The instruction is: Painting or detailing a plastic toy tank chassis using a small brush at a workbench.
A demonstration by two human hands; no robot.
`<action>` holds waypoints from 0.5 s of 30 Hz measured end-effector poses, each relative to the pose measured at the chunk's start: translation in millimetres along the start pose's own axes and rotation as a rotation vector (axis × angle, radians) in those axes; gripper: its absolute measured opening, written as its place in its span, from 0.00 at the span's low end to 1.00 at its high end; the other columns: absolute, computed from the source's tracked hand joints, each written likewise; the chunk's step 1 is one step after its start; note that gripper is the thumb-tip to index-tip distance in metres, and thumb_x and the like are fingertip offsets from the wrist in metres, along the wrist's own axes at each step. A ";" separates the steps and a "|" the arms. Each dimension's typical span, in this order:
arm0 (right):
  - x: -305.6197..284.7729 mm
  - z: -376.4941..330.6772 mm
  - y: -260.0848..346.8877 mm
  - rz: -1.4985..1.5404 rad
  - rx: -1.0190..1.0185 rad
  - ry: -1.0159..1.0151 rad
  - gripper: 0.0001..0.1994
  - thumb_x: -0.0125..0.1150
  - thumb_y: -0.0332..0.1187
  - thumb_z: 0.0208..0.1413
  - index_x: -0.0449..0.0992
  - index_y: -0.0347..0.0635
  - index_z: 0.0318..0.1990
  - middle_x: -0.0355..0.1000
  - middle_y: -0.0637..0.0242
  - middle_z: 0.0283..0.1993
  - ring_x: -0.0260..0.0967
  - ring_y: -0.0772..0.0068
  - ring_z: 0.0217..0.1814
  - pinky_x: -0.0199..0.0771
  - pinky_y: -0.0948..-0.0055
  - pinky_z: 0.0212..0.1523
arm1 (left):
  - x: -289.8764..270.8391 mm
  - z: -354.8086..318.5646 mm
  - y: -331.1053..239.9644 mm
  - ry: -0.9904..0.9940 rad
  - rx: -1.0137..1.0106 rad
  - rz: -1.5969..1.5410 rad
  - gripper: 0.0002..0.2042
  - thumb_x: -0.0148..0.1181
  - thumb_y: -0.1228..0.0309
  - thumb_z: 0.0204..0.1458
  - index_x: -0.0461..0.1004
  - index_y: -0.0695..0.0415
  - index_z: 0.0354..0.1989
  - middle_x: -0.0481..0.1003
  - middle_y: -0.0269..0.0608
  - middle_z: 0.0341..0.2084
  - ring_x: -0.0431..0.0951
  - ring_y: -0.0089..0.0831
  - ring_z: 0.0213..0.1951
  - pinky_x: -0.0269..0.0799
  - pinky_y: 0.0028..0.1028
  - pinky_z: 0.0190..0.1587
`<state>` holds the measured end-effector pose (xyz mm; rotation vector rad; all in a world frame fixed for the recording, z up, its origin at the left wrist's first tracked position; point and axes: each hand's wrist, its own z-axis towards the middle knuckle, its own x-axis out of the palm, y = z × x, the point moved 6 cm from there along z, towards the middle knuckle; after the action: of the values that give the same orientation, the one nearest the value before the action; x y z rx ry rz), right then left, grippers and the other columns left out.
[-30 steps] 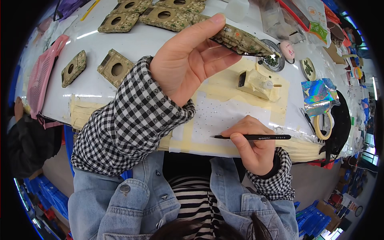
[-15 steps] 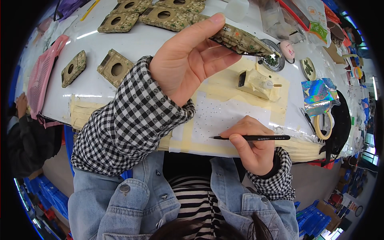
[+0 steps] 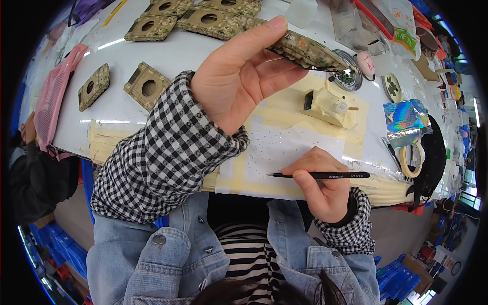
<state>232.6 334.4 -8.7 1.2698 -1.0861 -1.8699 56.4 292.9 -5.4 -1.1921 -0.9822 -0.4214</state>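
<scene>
Far hulls [image 3: 179, 8] cropped at top; specks [image 3: 277, 135] on paper [image 3: 258, 184] too small to identify.

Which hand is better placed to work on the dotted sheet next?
Right, I'd say: the right hand holds a slim black tool, its tip over the dotted sheet. The left hand is occupied, gripping a camouflage model vehicle.

Green-brown camouflage model [image 3: 307, 52], black tool [image 3: 325, 175]

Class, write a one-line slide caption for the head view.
Left hand holds camouflage model hull; right hand holds slim black tool over white paper.
</scene>
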 end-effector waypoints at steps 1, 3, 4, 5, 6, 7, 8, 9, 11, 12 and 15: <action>0.1 0.0 0.1 -0.001 -0.004 -0.001 0.03 0.61 0.26 0.52 0.78 0.36 0.31 0.74 0.63 0.27 0.68 0.66 0.28 0.67 0.72 0.31 | 0.3 0.2 0.0 0.004 -0.002 -0.002 0.13 0.56 0.65 0.56 0.72 0.61 0.44 0.76 0.40 0.40 0.77 0.30 0.43 0.76 0.29 0.50; 0.3 0.2 0.1 -0.002 -0.012 -0.002 0.03 0.61 0.26 0.52 0.78 0.36 0.31 0.74 0.64 0.27 0.68 0.66 0.28 0.67 0.72 0.31 | 0.2 0.2 0.0 0.004 -0.001 -0.001 0.13 0.56 0.65 0.56 0.72 0.61 0.44 0.76 0.40 0.40 0.77 0.31 0.43 0.76 0.30 0.50; 0.2 0.2 0.1 -0.003 -0.014 -0.001 0.03 0.61 0.26 0.52 0.78 0.36 0.32 0.74 0.64 0.27 0.68 0.66 0.28 0.67 0.72 0.31 | 0.1 0.1 0.0 0.004 0.000 0.000 0.13 0.56 0.65 0.56 0.72 0.61 0.44 0.76 0.40 0.40 0.77 0.31 0.44 0.76 0.30 0.50; 0.1 0.1 0.0 -0.004 -0.015 -0.001 0.03 0.61 0.26 0.52 0.78 0.36 0.32 0.74 0.64 0.27 0.68 0.66 0.28 0.67 0.72 0.31 | 0.2 0.1 0.1 0.003 0.000 -0.001 0.13 0.56 0.65 0.56 0.72 0.61 0.44 0.76 0.40 0.40 0.77 0.31 0.44 0.76 0.30 0.50; 0.2 0.1 0.0 -0.005 -0.016 0.000 0.03 0.61 0.26 0.52 0.78 0.36 0.32 0.74 0.64 0.27 0.68 0.66 0.28 0.67 0.71 0.31 | 0.1 -0.2 -0.1 0.002 0.000 -0.001 0.13 0.57 0.65 0.56 0.72 0.61 0.44 0.75 0.40 0.40 0.77 0.31 0.44 0.76 0.30 0.50; 0.2 0.2 -0.1 -0.006 -0.010 0.000 0.03 0.61 0.26 0.52 0.78 0.36 0.32 0.74 0.64 0.27 0.68 0.66 0.28 0.67 0.71 0.31 | 0.1 -0.3 -0.3 0.001 0.001 -0.001 0.13 0.57 0.65 0.56 0.72 0.60 0.44 0.75 0.40 0.40 0.77 0.31 0.44 0.76 0.30 0.50; 0.0 0.3 0.1 -0.006 -0.004 0.000 0.03 0.61 0.26 0.52 0.78 0.36 0.32 0.74 0.64 0.27 0.68 0.66 0.28 0.67 0.71 0.31 | -0.3 -0.4 -0.2 0.000 0.002 0.002 0.13 0.57 0.65 0.56 0.72 0.60 0.44 0.75 0.40 0.40 0.77 0.31 0.44 0.76 0.30 0.50; -0.2 0.3 0.3 -0.008 0.003 0.001 0.03 0.61 0.26 0.52 0.78 0.36 0.32 0.74 0.64 0.27 0.68 0.66 0.28 0.67 0.71 0.31 | -0.6 -0.3 -0.2 -0.002 0.003 0.004 0.13 0.57 0.65 0.56 0.72 0.60 0.44 0.75 0.39 0.40 0.77 0.31 0.44 0.76 0.30 0.50; -0.7 0.5 0.6 -0.009 -0.007 -0.006 0.03 0.61 0.26 0.52 0.78 0.36 0.32 0.74 0.63 0.27 0.68 0.66 0.28 0.67 0.71 0.31 | -0.5 -0.5 -0.5 -0.008 0.006 0.008 0.13 0.57 0.65 0.56 0.72 0.60 0.44 0.75 0.39 0.40 0.77 0.31 0.44 0.76 0.30 0.50; -0.7 0.5 0.6 -0.010 -0.011 -0.010 0.03 0.61 0.26 0.52 0.78 0.36 0.32 0.74 0.63 0.27 0.68 0.66 0.28 0.67 0.71 0.32 | -0.2 -0.6 -0.7 -0.012 0.007 0.010 0.13 0.57 0.65 0.56 0.72 0.60 0.44 0.75 0.39 0.40 0.77 0.31 0.44 0.76 0.30 0.50; -1.1 -0.2 -0.3 0.006 -0.008 -0.030 0.03 0.60 0.26 0.52 0.78 0.36 0.32 0.74 0.63 0.27 0.68 0.66 0.29 0.67 0.71 0.32 | -0.3 -0.6 -0.5 -0.013 0.007 0.008 0.13 0.57 0.65 0.55 0.72 0.60 0.43 0.75 0.39 0.39 0.77 0.31 0.43 0.76 0.30 0.50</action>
<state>233.2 335.4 -8.5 1.2370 -1.0958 -1.8924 56.1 292.1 -5.4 -1.1932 -0.9897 -0.4040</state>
